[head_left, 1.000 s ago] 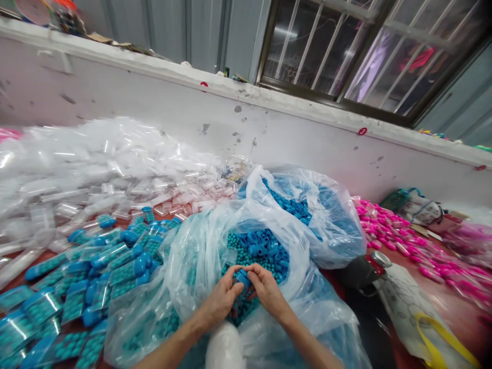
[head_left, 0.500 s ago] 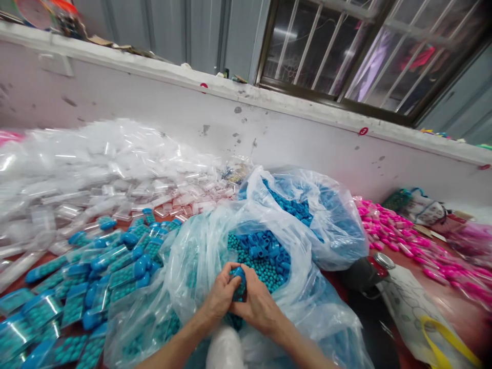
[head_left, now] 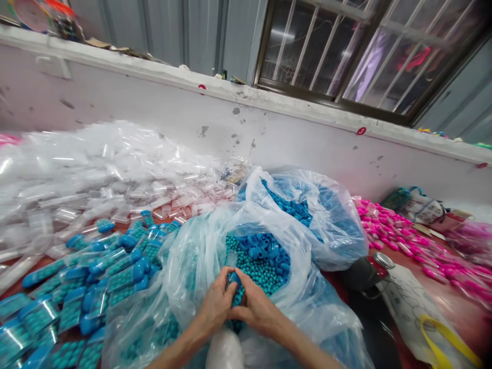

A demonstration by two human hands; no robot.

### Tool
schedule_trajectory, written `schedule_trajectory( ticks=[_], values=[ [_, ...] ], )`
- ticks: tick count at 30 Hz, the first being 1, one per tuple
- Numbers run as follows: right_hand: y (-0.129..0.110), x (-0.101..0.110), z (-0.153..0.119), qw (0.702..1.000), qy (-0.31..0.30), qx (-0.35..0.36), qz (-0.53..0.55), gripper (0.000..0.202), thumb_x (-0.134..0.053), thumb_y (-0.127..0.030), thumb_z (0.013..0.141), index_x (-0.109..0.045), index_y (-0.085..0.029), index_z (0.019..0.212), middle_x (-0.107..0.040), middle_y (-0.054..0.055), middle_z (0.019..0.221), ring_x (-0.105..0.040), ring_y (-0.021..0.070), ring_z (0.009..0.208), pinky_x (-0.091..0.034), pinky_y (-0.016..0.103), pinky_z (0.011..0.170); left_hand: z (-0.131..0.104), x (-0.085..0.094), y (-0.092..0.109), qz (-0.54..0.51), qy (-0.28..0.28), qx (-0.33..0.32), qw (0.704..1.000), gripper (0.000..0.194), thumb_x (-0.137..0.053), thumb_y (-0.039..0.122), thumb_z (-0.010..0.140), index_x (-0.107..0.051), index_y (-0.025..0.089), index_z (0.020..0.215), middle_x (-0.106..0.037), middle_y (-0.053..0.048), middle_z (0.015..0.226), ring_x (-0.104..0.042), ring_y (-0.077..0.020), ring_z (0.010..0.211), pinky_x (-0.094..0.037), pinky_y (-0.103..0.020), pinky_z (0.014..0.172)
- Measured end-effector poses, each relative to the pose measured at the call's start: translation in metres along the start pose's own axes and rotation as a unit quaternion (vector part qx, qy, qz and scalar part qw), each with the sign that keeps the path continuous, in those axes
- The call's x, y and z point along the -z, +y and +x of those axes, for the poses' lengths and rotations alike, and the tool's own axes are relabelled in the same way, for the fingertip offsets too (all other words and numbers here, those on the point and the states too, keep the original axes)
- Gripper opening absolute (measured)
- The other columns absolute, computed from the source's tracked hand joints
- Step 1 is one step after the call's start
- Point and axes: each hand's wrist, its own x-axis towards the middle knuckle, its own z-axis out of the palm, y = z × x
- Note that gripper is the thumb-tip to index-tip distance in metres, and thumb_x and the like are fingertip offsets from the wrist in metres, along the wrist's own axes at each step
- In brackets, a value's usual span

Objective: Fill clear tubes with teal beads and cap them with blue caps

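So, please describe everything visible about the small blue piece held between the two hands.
The small blue piece looks like smooth plastic with a rounded top. The left hand and right hand pinch it together over the open clear bag of turquoise beads. Fingers hide its lower part.

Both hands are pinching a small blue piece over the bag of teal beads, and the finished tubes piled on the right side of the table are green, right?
Not quite: in the head view the tubes on the right are pink, not green. Both hands do hold a blue piece over the bead bag.
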Motion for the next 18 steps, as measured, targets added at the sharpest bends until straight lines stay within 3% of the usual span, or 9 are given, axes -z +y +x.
schedule_trajectory(
  ticks=[2, 5, 7, 9, 11, 13, 14, 16, 18],
  values=[
    [0.002, 0.015, 0.008, 0.999, -0.011, 0.004, 0.032, 0.051, -0.054, -0.026, 0.077, -0.042, -0.016, 0.126, -0.059, 0.007, 0.105, -0.059, 0.0158, 0.076, -0.047, 0.029, 0.072, -0.003, 0.026, 0.006, 0.067, 0.015, -0.004, 0.998, 0.03, -0.037, 0.03, 0.08, -0.05, 0.019, 0.105, -0.06, -0.001, 0.076, -0.057, -0.017, 0.07, -0.043, -0.028, 0.068],
    [0.008, 0.03, 0.025, 0.999, 0.038, 0.004, -0.038, 0.028, -0.046, -0.023, 0.083, -0.057, -0.017, 0.109, -0.064, 0.006, 0.094, -0.059, 0.0179, 0.087, -0.044, 0.029, 0.081, -0.006, 0.079, 0.013, 0.211, 0.115, 0.01, 0.971, 0.036, -0.038, 0.033, 0.081, -0.05, 0.022, 0.114, -0.063, -0.003, 0.085, -0.059, -0.0197, 0.076, -0.044, -0.03, 0.071],
    [0.01, 0.03, 0.038, 0.991, 0.057, 0.002, -0.12, 0.029, -0.047, -0.022, 0.083, -0.056, -0.017, 0.11, -0.062, 0.008, 0.1, -0.056, 0.0201, 0.097, -0.041, 0.031, 0.086, -0.007, 0.111, 0.015, 0.324, 0.22, 0.019, 0.92, 0.038, -0.036, 0.031, 0.082, -0.051, 0.019, 0.115, -0.063, -0.008, 0.095, -0.059, -0.0238, 0.082, -0.044, -0.035, 0.073],
    [0.01, 0.024, 0.05, 0.98, 0.042, -0.005, -0.197, 0.04, -0.052, -0.025, 0.081, -0.048, -0.017, 0.12, -0.057, 0.011, 0.11, -0.055, 0.0223, 0.1, -0.043, 0.032, 0.084, -0.008, 0.128, 0.015, 0.41, 0.298, 0.0, 0.862, 0.041, -0.034, 0.03, 0.082, -0.052, 0.015, 0.116, -0.06, -0.013, 0.1, -0.057, -0.0277, 0.087, -0.044, -0.04, 0.075],
    [0.007, 0.016, 0.061, 0.965, 0.012, -0.016, -0.262, 0.055, -0.056, -0.03, 0.078, -0.038, -0.017, 0.128, -0.051, 0.014, 0.116, -0.056, 0.0243, 0.098, -0.045, 0.032, 0.078, -0.01, 0.123, 0.015, 0.414, 0.32, -0.052, 0.851, 0.041, -0.033, 0.03, 0.082, -0.053, 0.015, 0.115, -0.06, -0.013, 0.1, -0.057, -0.0274, 0.089, -0.045, -0.039, 0.077],
    [0.006, 0.009, 0.069, 0.952, -0.006, -0.021, -0.305, 0.054, -0.056, -0.029, 0.078, -0.037, -0.017, 0.127, -0.049, 0.015, 0.117, -0.058, 0.0239, 0.093, -0.046, 0.032, 0.074, -0.013, 0.099, 0.013, 0.333, 0.26, -0.102, 0.901, 0.039, -0.033, 0.031, 0.082, -0.054, 0.019, 0.112, -0.062, -0.009, 0.097, -0.059, -0.0231, 0.086, -0.046, -0.035, 0.076],
    [0.006, 0.008, 0.07, 0.949, -0.007, -0.02, -0.315, 0.047, -0.052, -0.027, 0.08, -0.04, -0.017, 0.124, -0.049, 0.014, 0.115, -0.058, 0.0225, 0.092, -0.046, 0.03, 0.073, -0.013, 0.082, 0.011, 0.275, 0.196, -0.11, 0.935, 0.037, -0.034, 0.031, 0.082, -0.054, 0.02, 0.112, -0.063, -0.007, 0.093, -0.06, -0.0209, 0.082, -0.047, -0.032, 0.075],
    [0.011, 0.007, 0.069, 0.949, 0.004, -0.015, -0.314, 0.033, -0.043, -0.022, 0.084, -0.045, -0.017, 0.116, -0.053, 0.011, 0.108, -0.058, 0.0192, 0.09, -0.045, 0.027, 0.073, -0.009, 0.045, 0.006, 0.153, 0.049, -0.046, 0.986, 0.04, -0.036, 0.03, 0.081, -0.05, 0.019, 0.116, -0.063, -0.004, 0.082, -0.061, -0.0173, 0.069, -0.048, -0.028, 0.066],
    [0.019, 0.008, 0.062, 0.954, 0.01, -0.009, -0.299, 0.028, -0.038, -0.018, 0.085, -0.048, -0.017, 0.111, -0.055, 0.008, 0.102, -0.056, 0.0167, 0.091, -0.043, 0.025, 0.075, 0.002, 0.015, 0.0, 0.044, -0.034, 0.078, 0.995, 0.049, -0.037, 0.03, 0.08, -0.038, 0.012, 0.126, -0.063, -0.006, 0.084, -0.061, -0.016, 0.062, -0.048, -0.025, 0.054]
  ],
)
